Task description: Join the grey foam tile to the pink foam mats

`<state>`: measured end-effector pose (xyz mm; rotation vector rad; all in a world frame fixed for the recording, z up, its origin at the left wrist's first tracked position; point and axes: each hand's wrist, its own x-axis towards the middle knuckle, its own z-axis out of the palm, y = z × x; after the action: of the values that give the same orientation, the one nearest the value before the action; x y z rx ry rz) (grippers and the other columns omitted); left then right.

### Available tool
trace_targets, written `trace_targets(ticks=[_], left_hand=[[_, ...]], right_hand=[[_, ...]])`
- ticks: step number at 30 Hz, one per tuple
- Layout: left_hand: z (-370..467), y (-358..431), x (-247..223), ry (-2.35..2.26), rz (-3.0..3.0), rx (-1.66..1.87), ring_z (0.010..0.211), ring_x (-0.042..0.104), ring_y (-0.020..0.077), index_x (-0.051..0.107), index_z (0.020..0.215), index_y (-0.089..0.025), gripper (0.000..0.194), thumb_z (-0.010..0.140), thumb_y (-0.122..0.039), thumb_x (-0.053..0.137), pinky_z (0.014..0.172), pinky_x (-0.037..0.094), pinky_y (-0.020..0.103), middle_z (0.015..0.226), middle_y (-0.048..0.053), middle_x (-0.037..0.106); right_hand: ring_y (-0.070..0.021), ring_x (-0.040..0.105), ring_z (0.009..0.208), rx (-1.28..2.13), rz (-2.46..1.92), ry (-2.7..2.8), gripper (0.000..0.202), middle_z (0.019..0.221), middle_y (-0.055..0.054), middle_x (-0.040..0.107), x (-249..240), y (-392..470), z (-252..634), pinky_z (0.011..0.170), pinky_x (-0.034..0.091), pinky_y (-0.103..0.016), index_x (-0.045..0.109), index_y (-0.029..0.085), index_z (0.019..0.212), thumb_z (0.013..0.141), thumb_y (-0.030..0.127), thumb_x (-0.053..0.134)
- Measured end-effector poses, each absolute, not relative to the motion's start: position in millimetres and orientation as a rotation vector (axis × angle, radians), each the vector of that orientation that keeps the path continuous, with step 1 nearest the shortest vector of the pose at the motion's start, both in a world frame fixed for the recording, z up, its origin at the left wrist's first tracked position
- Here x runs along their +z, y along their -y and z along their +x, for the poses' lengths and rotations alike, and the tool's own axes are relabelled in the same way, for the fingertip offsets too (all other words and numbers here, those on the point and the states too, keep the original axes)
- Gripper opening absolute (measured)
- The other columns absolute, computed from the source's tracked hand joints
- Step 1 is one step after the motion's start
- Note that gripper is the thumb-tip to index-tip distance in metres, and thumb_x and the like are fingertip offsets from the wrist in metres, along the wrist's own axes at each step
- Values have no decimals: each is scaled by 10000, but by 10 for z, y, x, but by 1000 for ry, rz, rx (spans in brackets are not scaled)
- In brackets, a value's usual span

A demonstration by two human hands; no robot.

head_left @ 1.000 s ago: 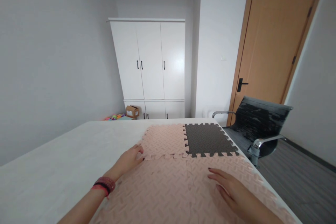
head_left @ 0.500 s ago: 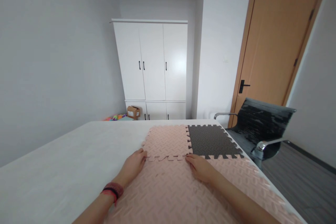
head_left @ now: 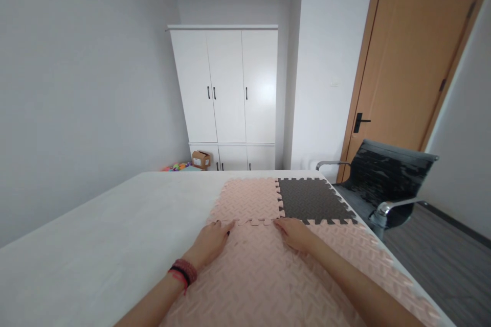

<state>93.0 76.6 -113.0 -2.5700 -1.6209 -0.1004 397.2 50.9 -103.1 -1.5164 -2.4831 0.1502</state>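
Observation:
My left hand (head_left: pixel 213 239), with a red and black bracelet on the wrist, rests at the left end of a seam between foam mat tiles. Its index finger is stretched along the joint and the hand holds nothing. My right hand (head_left: pixel 295 234) lies on the same seam further right, fingertips on the interlocking teeth near the dark tile's corner, also gripping nothing. Beyond the seam lies a pink foam tile (head_left: pixel 249 198), joined on its right to a dark grey foam tile (head_left: pixel 314 199). A larger pink mat area (head_left: pixel 253 276) spreads under and between my forearms.
The mats lie on a white table (head_left: pixel 115 225), along its right side. A black chair (head_left: pixel 391 179) with metal armrests stands beyond the right edge. Behind the table are a white cabinet (head_left: pixel 230 87), a cardboard box (head_left: pixel 201 159) and a wooden door (head_left: pixel 418 61).
My left hand has slid right onto the seam, its index finger now extended. My right hand stays at nearly the same spot on the joint. The view has shifted slightly.

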Motion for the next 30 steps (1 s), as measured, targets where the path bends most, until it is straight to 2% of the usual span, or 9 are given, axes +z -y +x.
trace_targets(ticks=[3,6,8,12,17,19,22,25,30], left_hand=[[925,-775,-1126,1665,-2543,-90,990,566,300,429,1302,-328,470,869,-303,247,853,449,465,1052,140,610],[902,-777,-1119,1698,-2549,-84,1012,552,295,399,1322,-335,476,873,-341,240,846,458,453,1099,136,592],[885,-776,-1113,1705,-2565,-74,1002,556,280,374,1340,-317,488,875,-348,230,850,460,445,1102,130,594],[882,-802,-1094,1733,-2564,-52,998,557,280,476,1253,-334,456,861,-323,242,845,458,462,1081,119,597],[893,-857,-1005,1748,-2581,-10,967,584,300,553,1166,-319,435,839,-319,266,803,468,483,1047,141,601],[911,-855,-961,1740,-2598,4,955,601,307,524,1210,-295,450,814,-294,310,819,461,513,1045,150,618],[1008,-821,-939,1692,-2625,-45,1133,530,312,412,1315,-267,521,799,-260,339,955,374,570,1256,151,547],[1172,-792,-970,1596,-2697,-109,1280,403,242,468,1250,-285,453,832,-238,300,1072,261,534,1398,72,443],[1340,-845,-980,1552,-2770,-92,1098,550,209,621,963,-230,319,861,-210,320,1026,314,529,1148,60,630]], right_hand=[[-267,623,990,82,-1586,2490,585,1104,-157,661,-965,-498,3834,855,436,-399,457,157,1307,730,82,404],[-263,516,1165,15,-1549,2480,598,1275,-154,560,-936,-493,3610,965,359,-446,395,162,1345,752,83,381],[-231,456,1230,13,-1501,2480,548,1333,-119,515,-966,-494,3478,1013,318,-408,439,177,1307,769,97,375],[-206,556,1099,72,-1525,2456,488,1184,-136,615,-1083,-544,3385,907,394,-290,530,131,1211,744,83,397],[-209,611,981,51,-1576,2474,696,1070,-97,666,-1065,-643,3445,795,428,-283,238,222,1423,760,89,406],[-224,619,953,3,-1571,2518,595,1071,-85,654,-1032,-645,3417,771,440,-302,398,277,1335,765,112,426],[-252,634,871,-54,-1604,2525,373,1025,-118,635,-1033,-611,3300,721,460,-353,583,227,1108,801,131,394],[-261,633,854,-77,-1630,2526,362,1010,-147,617,-1078,-581,3187,703,468,-379,573,170,1094,822,107,341],[-228,623,906,-5,-1577,2547,371,1076,-122,607,-1087,-624,3277,751,463,-344,557,209,1140,832,148,359]])
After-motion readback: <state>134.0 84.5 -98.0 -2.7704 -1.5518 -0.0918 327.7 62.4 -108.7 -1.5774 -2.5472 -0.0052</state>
